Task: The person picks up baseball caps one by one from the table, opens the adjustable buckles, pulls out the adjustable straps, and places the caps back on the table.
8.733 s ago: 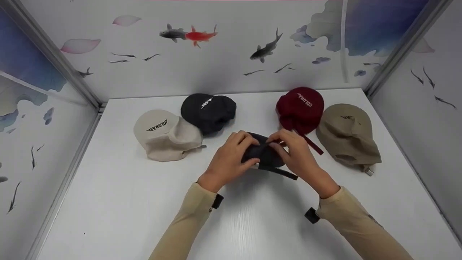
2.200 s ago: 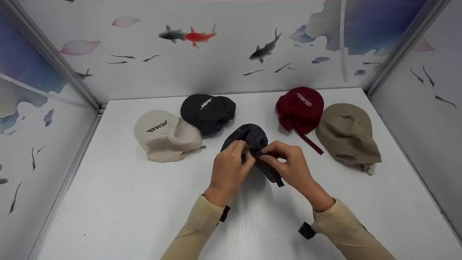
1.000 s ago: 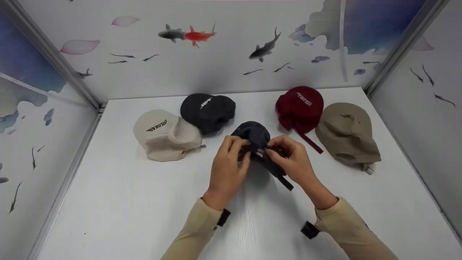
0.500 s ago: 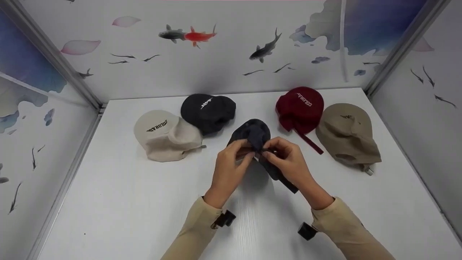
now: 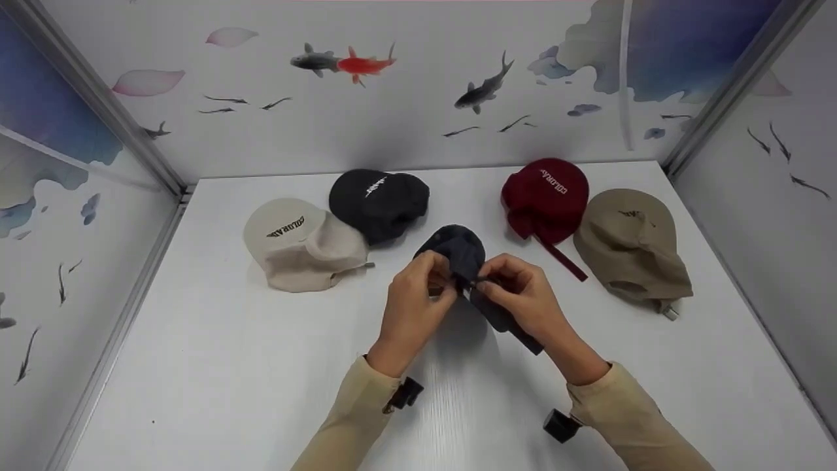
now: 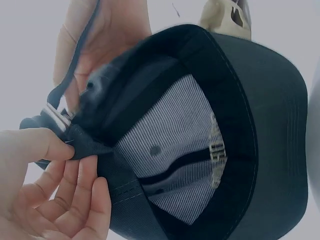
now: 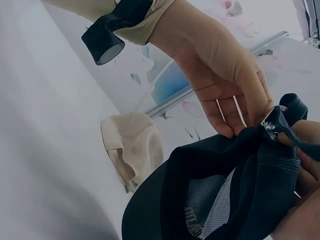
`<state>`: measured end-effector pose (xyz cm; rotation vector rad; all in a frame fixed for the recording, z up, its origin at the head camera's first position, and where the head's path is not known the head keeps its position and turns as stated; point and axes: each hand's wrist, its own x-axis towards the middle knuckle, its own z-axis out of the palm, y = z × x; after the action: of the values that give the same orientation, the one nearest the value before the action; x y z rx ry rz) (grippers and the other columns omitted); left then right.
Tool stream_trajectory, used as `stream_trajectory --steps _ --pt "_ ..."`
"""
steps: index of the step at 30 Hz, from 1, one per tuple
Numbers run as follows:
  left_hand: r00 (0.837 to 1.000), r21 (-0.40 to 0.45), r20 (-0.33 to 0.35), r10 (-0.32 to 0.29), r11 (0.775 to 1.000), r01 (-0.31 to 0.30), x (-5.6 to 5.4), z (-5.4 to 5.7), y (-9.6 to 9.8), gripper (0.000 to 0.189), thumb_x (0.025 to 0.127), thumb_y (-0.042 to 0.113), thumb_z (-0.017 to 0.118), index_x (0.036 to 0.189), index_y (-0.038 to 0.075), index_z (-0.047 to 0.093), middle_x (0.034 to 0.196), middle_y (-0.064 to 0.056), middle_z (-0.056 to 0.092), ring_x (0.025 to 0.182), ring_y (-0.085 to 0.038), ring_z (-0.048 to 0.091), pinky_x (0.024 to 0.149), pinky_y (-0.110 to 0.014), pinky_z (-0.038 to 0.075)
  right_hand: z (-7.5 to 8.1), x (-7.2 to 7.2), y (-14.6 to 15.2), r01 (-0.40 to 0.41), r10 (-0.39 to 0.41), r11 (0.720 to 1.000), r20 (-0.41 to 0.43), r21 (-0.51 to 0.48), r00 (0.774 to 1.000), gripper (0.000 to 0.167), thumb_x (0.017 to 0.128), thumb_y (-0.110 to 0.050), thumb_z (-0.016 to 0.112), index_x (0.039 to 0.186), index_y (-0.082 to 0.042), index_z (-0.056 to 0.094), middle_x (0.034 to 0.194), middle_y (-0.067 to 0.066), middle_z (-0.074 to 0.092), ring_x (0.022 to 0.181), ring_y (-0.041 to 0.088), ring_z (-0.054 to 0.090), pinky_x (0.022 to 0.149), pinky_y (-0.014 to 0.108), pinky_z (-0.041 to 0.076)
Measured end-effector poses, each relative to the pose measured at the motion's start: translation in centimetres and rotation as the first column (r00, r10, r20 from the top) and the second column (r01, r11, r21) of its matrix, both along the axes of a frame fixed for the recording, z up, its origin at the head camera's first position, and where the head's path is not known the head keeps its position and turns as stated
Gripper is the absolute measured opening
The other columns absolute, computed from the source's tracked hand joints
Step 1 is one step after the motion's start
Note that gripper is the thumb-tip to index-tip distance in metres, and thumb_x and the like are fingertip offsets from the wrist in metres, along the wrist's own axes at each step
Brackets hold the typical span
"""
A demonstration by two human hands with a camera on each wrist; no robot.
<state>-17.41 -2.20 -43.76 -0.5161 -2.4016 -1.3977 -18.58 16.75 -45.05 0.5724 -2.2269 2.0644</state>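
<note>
Slightly nearer the body than half a second ago, the navy baseball cap (image 5: pixel 461 247) is held up! Fingers are curled inward: its back band is pinched by the left hand (image 5: pixel 409 307) beside the metal buckle (image 6: pixel 59 116), opposite the right hand (image 5: pixel 533 297), also pinched tight on the cap. Beyond the fingertips, the crown is raised.

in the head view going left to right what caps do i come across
Crumpled cream fabric cap, crumpled black fabric cap, dark navy fabric cap, rounded dark red fabric cap, crumpled khaki fabric cap.
</note>
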Motion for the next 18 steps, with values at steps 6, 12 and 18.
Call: stream_trajectory --steps 6,12,18 --pt "0.999 -0.033 -0.020 0.035 0.999 -0.035 -0.3 -0.1 -0.2 0.015 0.086 -0.001 0.069 0.097 0.006 0.062 0.093 -0.006 0.066 0.082 -0.013 0.068 0.071 -0.023 0.059 0.0 0.0 0.3 -0.035 0.037 0.998 0.041 -0.052 0.998 0.008 0.088 0.010 0.062 0.096 0.012 0.061 0.086 -0.007 0.069 0.077 0.005 0.063 0.071 0.019 0.055" --pt "0.996 -0.052 -0.039 0.080 0.995 -0.082 -1.0 -0.6 -1.0 0.010 0.090 0.002 0.068 0.096 0.006 0.062 0.093 -0.006 0.066 0.083 -0.013 0.067 0.074 -0.025 0.058 0.5 0.2 0.9 -0.038 0.051 0.990 0.100 -0.133 0.994 0.017 0.088 0.011 0.062 0.093 -0.005 0.065 0.086 -0.006 0.068 0.079 0.006 0.062 0.073 0.019 0.054" --pt "0.997 0.027 -0.016 0.081 0.996 -0.081 -1.2 -1.2 -1.7 0.010 0.091 0.000 0.067 0.098 0.005 0.062 0.095 -0.007 0.065 0.083 -0.014 0.066 0.074 -0.029 0.058 1.1 0.3 1.2 0.020 0.012 0.982 0.171 -0.188 0.985 0.026 0.086 0.011 0.063 0.088 -0.014 0.068 0.087 -0.005 0.069 0.083 0.009 0.061 0.078 0.021 0.052"
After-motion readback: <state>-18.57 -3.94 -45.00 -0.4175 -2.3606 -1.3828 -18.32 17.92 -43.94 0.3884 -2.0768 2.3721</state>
